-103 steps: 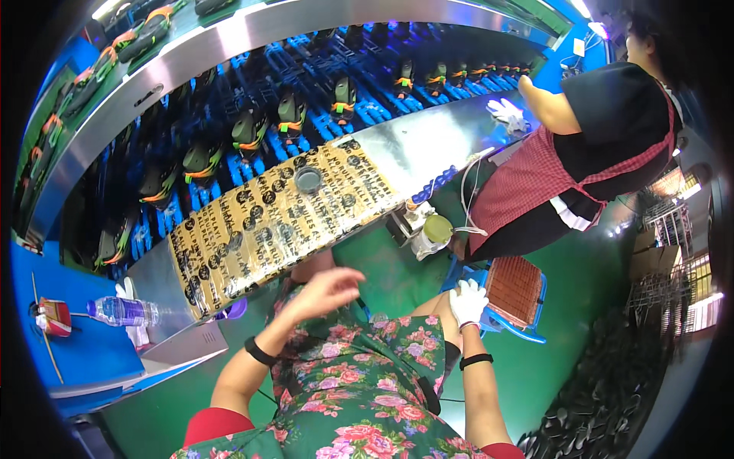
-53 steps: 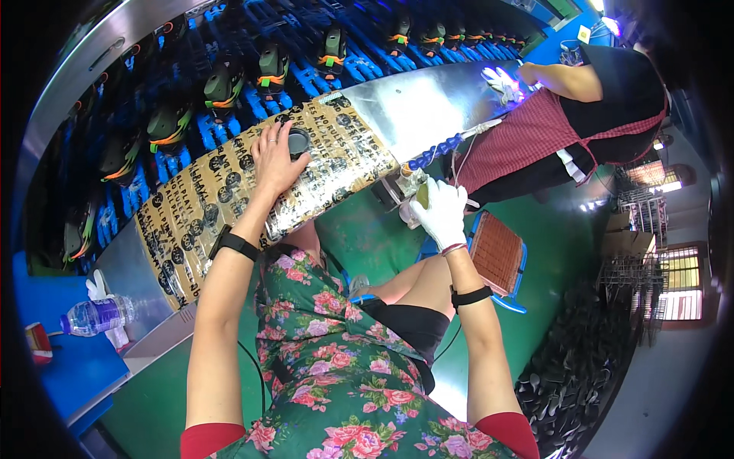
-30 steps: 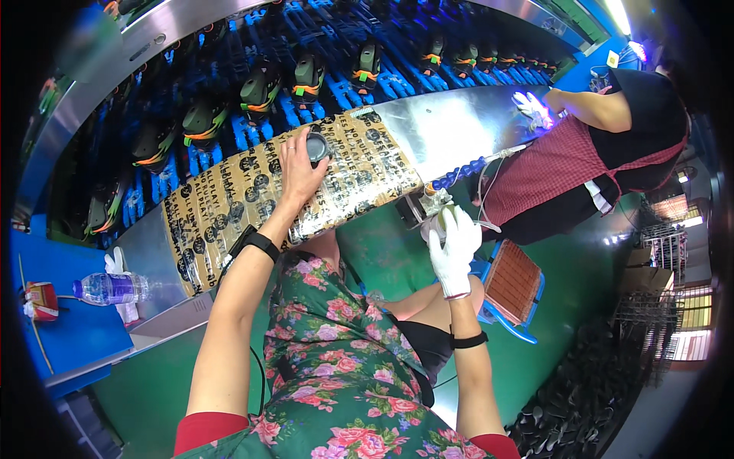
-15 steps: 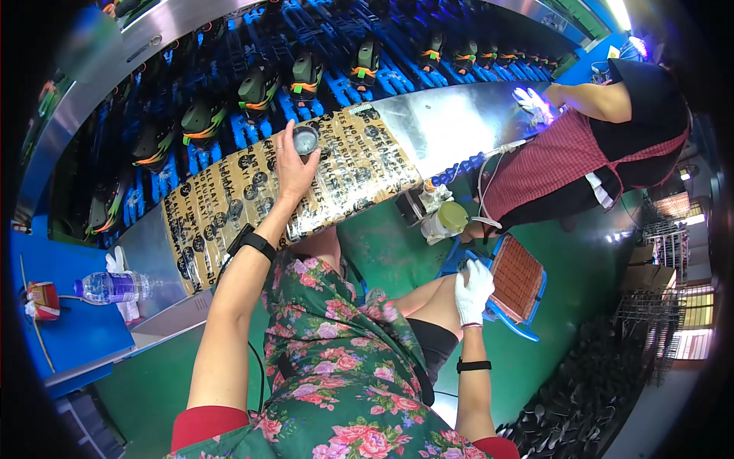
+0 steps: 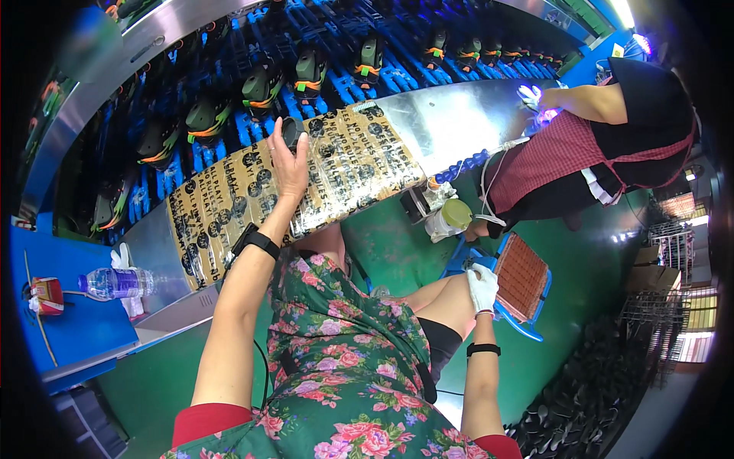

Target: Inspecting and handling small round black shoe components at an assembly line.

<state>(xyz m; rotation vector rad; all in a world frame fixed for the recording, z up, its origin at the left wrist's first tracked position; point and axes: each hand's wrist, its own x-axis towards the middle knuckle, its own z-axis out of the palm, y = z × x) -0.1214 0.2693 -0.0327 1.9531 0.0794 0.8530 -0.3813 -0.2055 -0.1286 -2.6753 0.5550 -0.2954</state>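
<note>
My bare left hand [image 5: 290, 164] is closed around a small dark round cup [image 5: 292, 131], held tilted just above a long board or bench top wrapped in printed brown tape [image 5: 344, 164]. The thumb and fingers grip opposite sides of the cup, and what is inside it does not show. A white glove covers my right hand [image 5: 482, 288], which is low beside my knee, near a blue stool with a brown woven seat [image 5: 522, 275]. Its fingertips are too small and partly turned away to read.
Beyond the bench, dark shoes [image 5: 310, 75] with orange straps line blue racks. A co-worker in a red checked apron [image 5: 547, 164] is at the right beside a blue jointed hose [image 5: 461, 168]. A plastic bottle [image 5: 116, 284] lies at left; dark pieces [image 5: 566, 390] are heaped lower right.
My left hand has turned and shifted slightly left, tipping the cup so its open top no longer faces me. My right hand has moved slightly right and down.
</note>
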